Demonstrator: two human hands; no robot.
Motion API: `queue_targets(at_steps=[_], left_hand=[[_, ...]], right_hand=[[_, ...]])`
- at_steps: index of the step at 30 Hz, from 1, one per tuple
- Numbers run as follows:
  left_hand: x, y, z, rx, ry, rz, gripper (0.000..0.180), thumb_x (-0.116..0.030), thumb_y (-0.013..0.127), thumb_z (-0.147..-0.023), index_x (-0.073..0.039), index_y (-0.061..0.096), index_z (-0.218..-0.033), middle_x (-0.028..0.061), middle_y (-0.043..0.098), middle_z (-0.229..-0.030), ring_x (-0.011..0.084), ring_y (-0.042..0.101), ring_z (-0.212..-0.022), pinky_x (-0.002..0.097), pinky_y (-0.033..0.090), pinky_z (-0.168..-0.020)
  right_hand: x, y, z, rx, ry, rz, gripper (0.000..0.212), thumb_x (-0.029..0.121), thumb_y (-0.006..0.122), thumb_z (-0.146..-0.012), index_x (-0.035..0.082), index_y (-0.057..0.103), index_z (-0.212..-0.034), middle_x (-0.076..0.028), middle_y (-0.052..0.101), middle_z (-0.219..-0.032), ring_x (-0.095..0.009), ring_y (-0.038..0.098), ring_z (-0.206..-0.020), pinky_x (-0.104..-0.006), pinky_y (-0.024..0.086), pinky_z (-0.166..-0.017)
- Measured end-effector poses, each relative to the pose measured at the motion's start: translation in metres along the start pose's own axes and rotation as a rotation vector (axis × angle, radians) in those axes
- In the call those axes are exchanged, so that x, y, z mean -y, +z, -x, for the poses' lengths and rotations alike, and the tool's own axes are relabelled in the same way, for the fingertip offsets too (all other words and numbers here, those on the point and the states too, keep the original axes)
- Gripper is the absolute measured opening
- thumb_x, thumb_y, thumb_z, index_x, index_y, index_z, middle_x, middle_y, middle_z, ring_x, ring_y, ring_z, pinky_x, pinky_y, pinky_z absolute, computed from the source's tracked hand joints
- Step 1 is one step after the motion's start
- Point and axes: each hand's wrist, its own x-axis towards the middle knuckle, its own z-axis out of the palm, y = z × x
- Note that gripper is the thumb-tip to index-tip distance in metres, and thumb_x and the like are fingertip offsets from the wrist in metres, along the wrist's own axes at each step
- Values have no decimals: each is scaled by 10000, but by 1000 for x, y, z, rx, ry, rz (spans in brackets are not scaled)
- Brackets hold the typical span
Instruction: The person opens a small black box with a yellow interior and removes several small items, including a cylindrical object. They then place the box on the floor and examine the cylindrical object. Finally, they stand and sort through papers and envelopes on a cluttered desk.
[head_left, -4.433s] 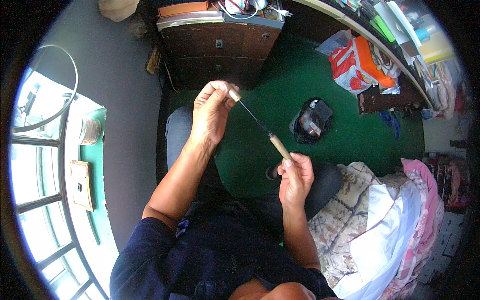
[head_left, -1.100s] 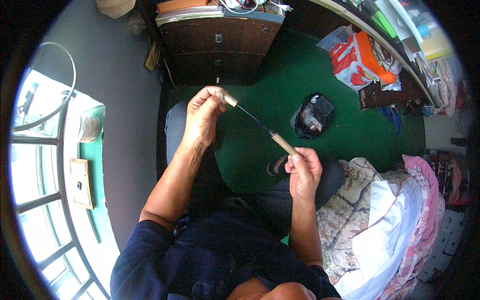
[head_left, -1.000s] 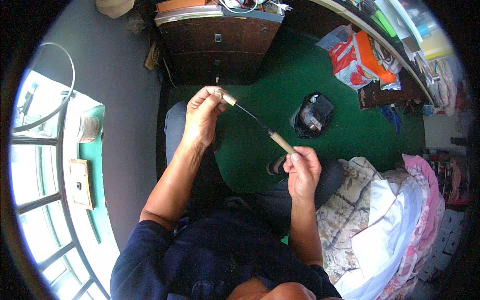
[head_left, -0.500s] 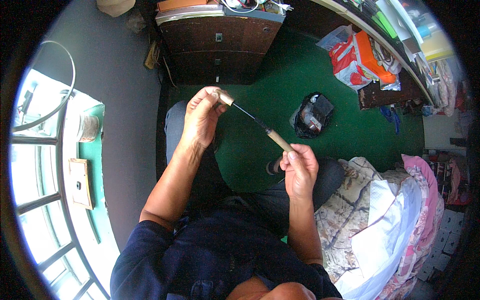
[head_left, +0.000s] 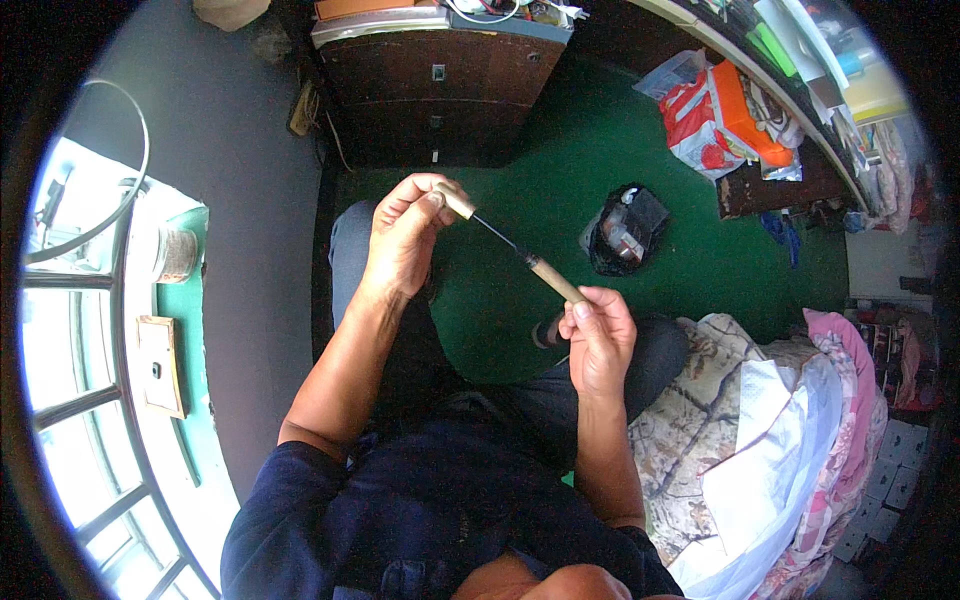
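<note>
Between my hands runs a slim tool with a thin metal shaft [head_left: 495, 233], slanting down from upper left to lower right. My left hand [head_left: 403, 228] is closed, thumb and fingers pinching a short pale wooden-looking piece [head_left: 457, 201] at the shaft's upper end. At the lower end, my right hand [head_left: 602, 335] is closed on a light-brown wooden handle [head_left: 556, 281], gripping its butt between thumb and fingers. A dark collar [head_left: 528, 258] sits where handle and shaft meet. Whether the shaft enters the pale piece or only touches it, I cannot tell.
Beyond my hands on the green floor [head_left: 480, 330] lies a black plastic bag [head_left: 607, 245] with items inside. A dark drawer cabinet [head_left: 430, 95] stands ahead. Bags and an orange box [head_left: 745, 115] are at far right. Bedding [head_left: 690, 420] lies at my right, a barred window [head_left: 80, 400] at left.
The pale piece has tipped slightly down and to the right in my left fingers, and more of it shows. My right hand stays about where it was.
</note>
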Motion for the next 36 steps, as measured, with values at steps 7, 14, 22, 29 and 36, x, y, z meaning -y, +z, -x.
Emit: queue_targets(at_steps=[7,14,22,29,36], left_hand=[[3,6,5,55,35,-129,163,-148,625,-1024,-41,692,-1128,77,719,-1054,156,645,-971,307,498,-902],[26,22,22,109,-3,-194,168,-140,642,-1020,-30,694,-1137,76,722,-1080,136,636,-942,295,505,-878],[16,18,14,47,96,-217,176,-144,644,-1019,-29,683,-1146,76,722,-1052,136,636,-936,295,499,-880],[-11,17,7,-7,200,-236,158,-108,638,-1001,-20,691,-1121,84,707,-1075,156,637,-939,319,501,-889],[-22,5,2,-9,242,-164,176,-112,624,-1008,-22,686,-1146,103,702,-1100,177,649,-953,328,507,-878]], right_hand=[[0,1,-1,-4,-19,34,192,-3,706,-982,-7,676,-1171,-83,701,-979,-111,618,-735,-262,520,-633],[-3,10,-4,63,-147,165,222,-35,720,-963,-9,691,-1182,-56,657,-1025,-96,608,-764,-238,510,-659],[2,2,-7,52,-183,246,233,-26,721,-963,-1,685,-1192,-45,655,-1011,-92,611,-771,-236,506,-662],[-5,-25,-15,4,-119,129,232,17,707,-983,12,678,-1213,-30,658,-990,-96,620,-794,-248,504,-678],[2,-47,-26,65,24,-227,237,94,649,-1024,19,647,-1249,-63,683,-1067,-162,600,-937,-346,494,-802]])
